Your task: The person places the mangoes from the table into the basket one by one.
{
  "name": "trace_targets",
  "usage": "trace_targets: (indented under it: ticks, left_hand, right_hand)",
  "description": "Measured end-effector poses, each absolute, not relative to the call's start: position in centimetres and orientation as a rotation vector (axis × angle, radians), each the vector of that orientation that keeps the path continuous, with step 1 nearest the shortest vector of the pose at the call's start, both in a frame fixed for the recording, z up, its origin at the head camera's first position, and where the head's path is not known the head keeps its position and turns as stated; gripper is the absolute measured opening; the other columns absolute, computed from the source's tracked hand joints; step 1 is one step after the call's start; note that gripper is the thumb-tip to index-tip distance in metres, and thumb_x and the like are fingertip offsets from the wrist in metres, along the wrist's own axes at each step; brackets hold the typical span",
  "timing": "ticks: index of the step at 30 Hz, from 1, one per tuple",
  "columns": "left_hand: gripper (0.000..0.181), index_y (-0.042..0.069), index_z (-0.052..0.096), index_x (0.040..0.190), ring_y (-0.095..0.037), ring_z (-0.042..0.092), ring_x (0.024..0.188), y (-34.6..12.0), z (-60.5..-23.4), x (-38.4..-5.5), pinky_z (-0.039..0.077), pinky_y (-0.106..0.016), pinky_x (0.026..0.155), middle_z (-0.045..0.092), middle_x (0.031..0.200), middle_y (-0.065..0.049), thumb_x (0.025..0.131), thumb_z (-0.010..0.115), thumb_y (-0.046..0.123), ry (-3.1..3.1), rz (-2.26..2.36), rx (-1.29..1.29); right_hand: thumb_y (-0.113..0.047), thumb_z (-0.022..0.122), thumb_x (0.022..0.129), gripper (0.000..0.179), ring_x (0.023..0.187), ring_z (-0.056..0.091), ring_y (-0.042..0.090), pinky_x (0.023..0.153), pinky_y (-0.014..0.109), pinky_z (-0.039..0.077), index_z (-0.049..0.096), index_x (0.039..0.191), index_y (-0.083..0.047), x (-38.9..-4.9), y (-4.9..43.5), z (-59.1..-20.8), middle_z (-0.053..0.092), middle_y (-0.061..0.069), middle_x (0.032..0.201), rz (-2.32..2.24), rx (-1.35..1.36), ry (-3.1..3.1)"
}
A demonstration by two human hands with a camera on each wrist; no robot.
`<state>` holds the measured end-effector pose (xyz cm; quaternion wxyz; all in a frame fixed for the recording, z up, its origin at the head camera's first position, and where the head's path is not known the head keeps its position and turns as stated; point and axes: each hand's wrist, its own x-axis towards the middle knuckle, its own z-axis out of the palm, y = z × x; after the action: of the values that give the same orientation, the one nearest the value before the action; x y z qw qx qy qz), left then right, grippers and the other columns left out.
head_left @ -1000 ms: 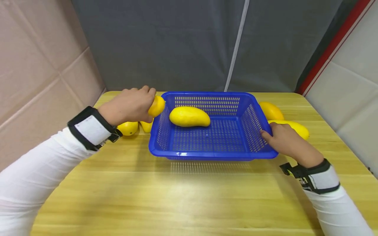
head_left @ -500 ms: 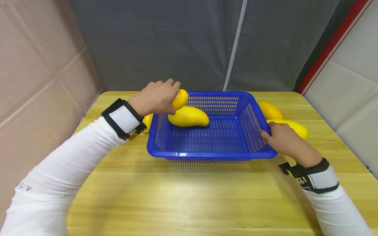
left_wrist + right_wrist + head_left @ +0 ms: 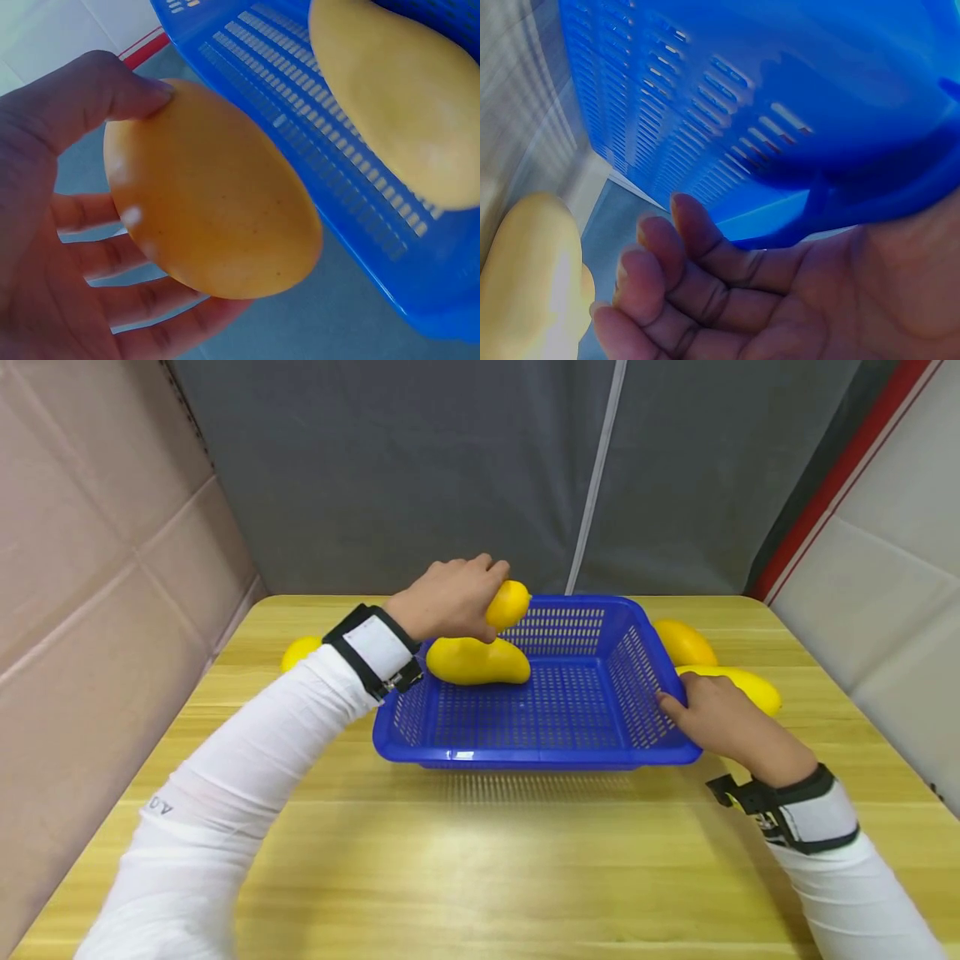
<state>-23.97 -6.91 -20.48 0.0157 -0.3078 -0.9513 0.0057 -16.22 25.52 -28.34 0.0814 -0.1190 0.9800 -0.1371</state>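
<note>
My left hand (image 3: 453,597) grips an egg-shaped orange-yellow mango (image 3: 508,604) above the back left part of a blue plastic basket (image 3: 525,755). In the left wrist view, the thumb presses one side of this mango while the fingers curl behind it. A longer yellow mango (image 3: 478,662) lies inside the basket at the left, beneath the hand. My right hand (image 3: 731,722) holds the basket's right rim, its thumb over the top. Seen from the right wrist, the curled fingers (image 3: 641,285) lie under the rim, outside the perforated wall.
Outside the basket on the right, a long yellow mango (image 3: 738,687) and an orange-yellow one (image 3: 685,643) lie on the wooden table (image 3: 480,868). Another yellow fruit (image 3: 300,652) shows on the left, partly behind my left sleeve. A grey curtain (image 3: 390,477) hangs behind.
My left hand has carried the mango rightward, from the basket's left rim to over its inside. The right hand keeps its hold on the rim, and the basket stays almost in place.
</note>
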Motion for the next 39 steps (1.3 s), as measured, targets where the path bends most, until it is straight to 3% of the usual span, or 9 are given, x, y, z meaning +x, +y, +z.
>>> trace_targets:
  ticks: [16, 39]
  left_hand:
    - [0.068, 0.009, 0.042, 0.133, -0.024, 0.055, 0.098, -1.0, -21.6, -25.0, 0.05, -0.036, 0.082, 0.051, 0.117, -0.009, 0.079, 0.074, 0.037, -2.962, -0.035, -1.043]
    - [0.063, 0.014, 0.047, 0.128, -0.02, 0.055, 0.098, 3.1, -25.3, -26.6, 0.049, -0.037, 0.081, 0.053, 0.118, -0.003, 0.078, 0.072, 0.042, -2.935, -0.134, -1.065]
  right_hand:
    - [-0.024, 0.048, 0.098, 0.04, 0.061, 0.056, 0.021, 0.058, 0.036, 0.048, 0.051, 0.104, 0.015, -16.2, 25.2, -28.5, 0.057, 0.009, 0.07, -0.424, -0.346, 2.932]
    - [-0.025, 0.049, 0.098, 0.04, 0.062, 0.056, 0.021, 0.058, 0.036, 0.049, 0.053, 0.104, 0.014, -16.8, 24.9, -28.7, 0.058, 0.01, 0.071, -0.429, -0.34, 2.923]
